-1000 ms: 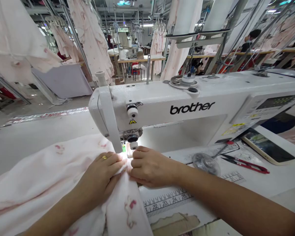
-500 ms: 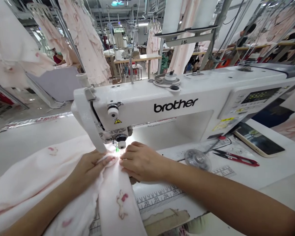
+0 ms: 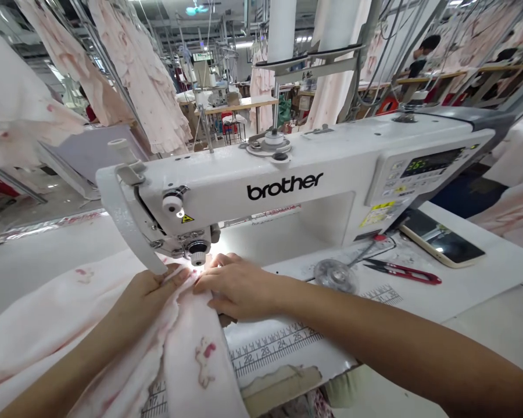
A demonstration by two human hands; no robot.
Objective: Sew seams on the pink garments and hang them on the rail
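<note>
A white Brother sewing machine (image 3: 287, 180) stands on the table. Pale pink printed fabric (image 3: 47, 325) lies under its needle area and drapes toward me on the left. My left hand (image 3: 150, 290) rests on the fabric just left of the presser foot, fingers curled and pinching a fold. My right hand (image 3: 233, 284) presses the fabric from the right, fingers bent and tips meeting the left hand's under the needle. The needle itself is hidden in glare.
Red-handled thread snips (image 3: 401, 270) and a phone (image 3: 442, 244) lie right of the machine, beside a clear round disc (image 3: 335, 274). A printed ruler (image 3: 274, 345) runs along the table front. Pink garments (image 3: 148, 75) hang behind; a person (image 3: 422, 52) works far right.
The view has shifted right, so the machine sits further left in frame. Both hands stay at the needle; the fabric has bunched into a narrower fold between them.
</note>
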